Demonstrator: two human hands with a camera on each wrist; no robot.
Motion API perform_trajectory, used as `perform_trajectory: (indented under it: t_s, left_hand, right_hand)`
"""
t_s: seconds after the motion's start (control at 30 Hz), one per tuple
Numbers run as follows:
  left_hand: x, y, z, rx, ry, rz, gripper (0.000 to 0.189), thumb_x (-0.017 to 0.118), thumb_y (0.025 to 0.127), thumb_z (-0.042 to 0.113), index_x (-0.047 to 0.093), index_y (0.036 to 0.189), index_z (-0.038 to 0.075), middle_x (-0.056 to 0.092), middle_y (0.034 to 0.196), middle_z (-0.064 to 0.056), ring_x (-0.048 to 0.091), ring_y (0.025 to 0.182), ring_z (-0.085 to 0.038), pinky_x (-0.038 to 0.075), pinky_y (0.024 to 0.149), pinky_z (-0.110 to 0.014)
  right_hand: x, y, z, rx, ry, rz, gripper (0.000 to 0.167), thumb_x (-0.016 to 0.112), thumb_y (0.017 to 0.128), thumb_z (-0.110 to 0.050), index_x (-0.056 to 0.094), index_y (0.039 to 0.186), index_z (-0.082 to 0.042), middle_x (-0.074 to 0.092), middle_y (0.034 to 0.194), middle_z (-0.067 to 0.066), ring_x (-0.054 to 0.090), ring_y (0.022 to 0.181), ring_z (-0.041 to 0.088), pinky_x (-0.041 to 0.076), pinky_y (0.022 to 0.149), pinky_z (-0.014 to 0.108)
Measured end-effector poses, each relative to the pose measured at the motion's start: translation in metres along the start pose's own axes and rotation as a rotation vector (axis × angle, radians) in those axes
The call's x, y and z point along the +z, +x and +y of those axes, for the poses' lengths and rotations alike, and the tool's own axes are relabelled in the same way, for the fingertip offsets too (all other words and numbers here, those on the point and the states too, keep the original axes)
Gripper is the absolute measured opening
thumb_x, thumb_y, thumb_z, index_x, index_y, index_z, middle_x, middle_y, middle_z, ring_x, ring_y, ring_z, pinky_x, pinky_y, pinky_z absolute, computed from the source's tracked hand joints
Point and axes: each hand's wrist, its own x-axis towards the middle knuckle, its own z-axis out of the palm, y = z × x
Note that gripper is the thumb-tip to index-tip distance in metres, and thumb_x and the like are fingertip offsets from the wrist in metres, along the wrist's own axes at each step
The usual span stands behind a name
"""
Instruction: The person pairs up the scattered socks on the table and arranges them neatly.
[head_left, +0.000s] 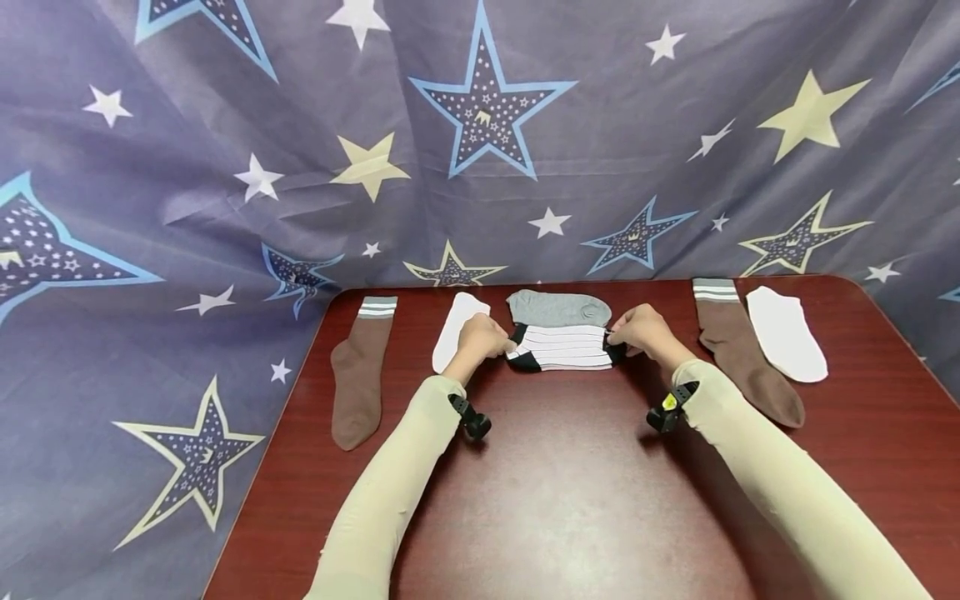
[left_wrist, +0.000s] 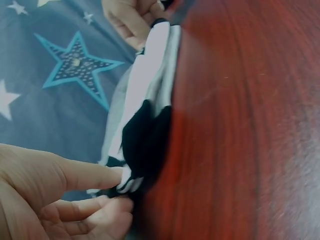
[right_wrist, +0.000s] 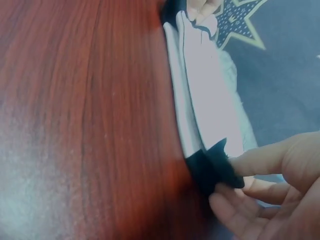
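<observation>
Both hands pinch a striped sock (head_left: 566,348), white with thin dark lines and black ends, between them at the far side of the table. My left hand (head_left: 482,337) has thumb and fingers on its left end. On the right end, my right hand (head_left: 643,329) pinches the black part, also seen in the right wrist view, where the sock (right_wrist: 210,100) shows folded layers. Just behind it lies a grey sock (head_left: 558,308). A white sock (head_left: 452,329) is beside my left hand, which partly covers it in the head view.
A brown sock (head_left: 360,383) with a striped grey cuff lies at the table's left. Another brown sock (head_left: 738,354) and a white sock (head_left: 787,333) lie side by side at the right. A star-patterned cloth (head_left: 517,200) hangs behind the red-brown table (head_left: 540,467).
</observation>
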Motion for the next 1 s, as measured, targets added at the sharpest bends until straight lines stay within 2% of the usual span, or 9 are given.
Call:
perform_trajectory:
  t_s: [0.2, 0.27, 0.33, 0.47, 0.57, 0.67, 0.8, 0.9, 1.0]
  left_hand:
    - [-0.026, -0.004, -0.008, 0.012, -0.183, -0.041, 0.020, 0.076, 0.084, 0.019, 0.078, 0.090, 0.000, 0.070, 0.064, -0.002, 0.066, 0.059, -0.010, 0.053, 0.057, -0.019]
    - [-0.036, -0.004, -0.012, -0.008, -0.259, -0.038, 0.022, 0.073, 0.086, 0.018, 0.077, 0.095, -0.002, 0.075, 0.073, -0.008, 0.068, 0.062, -0.010, 0.059, 0.062, -0.022]
    - [-0.046, -0.004, -0.016, -0.030, -0.316, -0.023, 0.023, 0.071, 0.087, 0.016, 0.076, 0.099, -0.004, 0.077, 0.081, -0.012, 0.068, 0.064, -0.009, 0.062, 0.067, -0.026]
    - [-0.064, -0.004, -0.028, -0.076, -0.377, 0.007, 0.027, 0.067, 0.089, 0.014, 0.074, 0.106, -0.005, 0.076, 0.084, -0.011, 0.065, 0.065, -0.007, 0.062, 0.076, -0.031]
    - [-0.073, -0.003, -0.038, -0.113, -0.418, 0.013, 0.030, 0.065, 0.091, 0.013, 0.072, 0.111, -0.007, 0.073, 0.085, -0.010, 0.065, 0.069, -0.009, 0.062, 0.085, -0.037]
    - [-0.078, -0.001, -0.047, -0.153, -0.422, 0.002, 0.034, 0.063, 0.093, 0.015, 0.069, 0.119, -0.007, 0.073, 0.100, -0.015, 0.069, 0.084, -0.017, 0.060, 0.094, -0.041]
    - [-0.082, 0.001, -0.056, -0.209, -0.415, -0.010, 0.042, 0.061, 0.094, 0.017, 0.064, 0.129, -0.006, 0.068, 0.127, -0.022, 0.067, 0.114, -0.031, 0.055, 0.102, -0.043]
    - [-0.082, 0.002, -0.063, -0.246, -0.427, -0.035, 0.047, 0.060, 0.094, 0.018, 0.059, 0.135, -0.006, 0.063, 0.137, -0.022, 0.061, 0.125, -0.035, 0.053, 0.106, -0.044]
    - [-0.080, 0.002, -0.070, -0.285, -0.459, -0.063, 0.052, 0.059, 0.095, 0.019, 0.053, 0.140, -0.006, 0.060, 0.140, -0.022, 0.059, 0.129, -0.035, 0.051, 0.109, -0.043]
  right_hand:
    - [-0.002, -0.009, -0.013, -0.044, -0.140, 0.167, 0.021, 0.070, 0.087, -0.018, 0.071, 0.098, 0.000, 0.069, 0.088, 0.012, 0.061, 0.073, 0.022, 0.048, 0.064, 0.029]
    - [0.000, -0.010, -0.020, -0.061, -0.121, 0.228, 0.021, 0.067, 0.087, -0.018, 0.072, 0.098, -0.001, 0.071, 0.093, 0.013, 0.061, 0.078, 0.023, 0.044, 0.065, 0.026]
    - [0.004, -0.011, -0.028, -0.076, 0.004, 0.229, 0.023, 0.064, 0.090, -0.015, 0.071, 0.103, 0.002, 0.071, 0.088, 0.010, 0.062, 0.076, 0.017, 0.046, 0.065, 0.022]
    - [0.018, -0.010, -0.046, -0.054, 0.405, 0.059, 0.023, 0.058, 0.097, -0.007, 0.062, 0.113, 0.010, 0.065, 0.070, -0.004, 0.063, 0.062, 0.005, 0.054, 0.060, 0.016]
    - [0.029, -0.010, -0.059, -0.003, 0.632, -0.122, 0.027, 0.053, 0.102, -0.004, 0.056, 0.125, 0.010, 0.069, 0.072, -0.003, 0.068, 0.064, 0.006, 0.061, 0.072, 0.022]
    - [0.043, -0.013, -0.073, 0.020, 0.718, -0.289, 0.040, 0.046, 0.106, -0.008, 0.046, 0.141, 0.011, 0.074, 0.103, 0.015, 0.073, 0.084, 0.011, 0.058, 0.097, 0.032]
    - [0.064, -0.019, -0.090, 0.038, 0.807, -0.475, 0.051, 0.035, 0.109, -0.011, 0.026, 0.155, 0.011, 0.043, 0.153, 0.032, 0.057, 0.133, 0.032, 0.037, 0.120, 0.041]
    - [0.081, -0.021, -0.099, 0.103, 0.920, -0.557, 0.050, 0.034, 0.109, -0.011, 0.027, 0.155, 0.009, 0.028, 0.161, 0.031, 0.033, 0.150, 0.039, 0.029, 0.124, 0.042]
    - [0.099, -0.022, -0.105, 0.182, 0.997, -0.611, 0.047, 0.036, 0.109, -0.014, 0.032, 0.151, 0.007, 0.024, 0.163, 0.030, 0.027, 0.153, 0.038, 0.026, 0.126, 0.042]
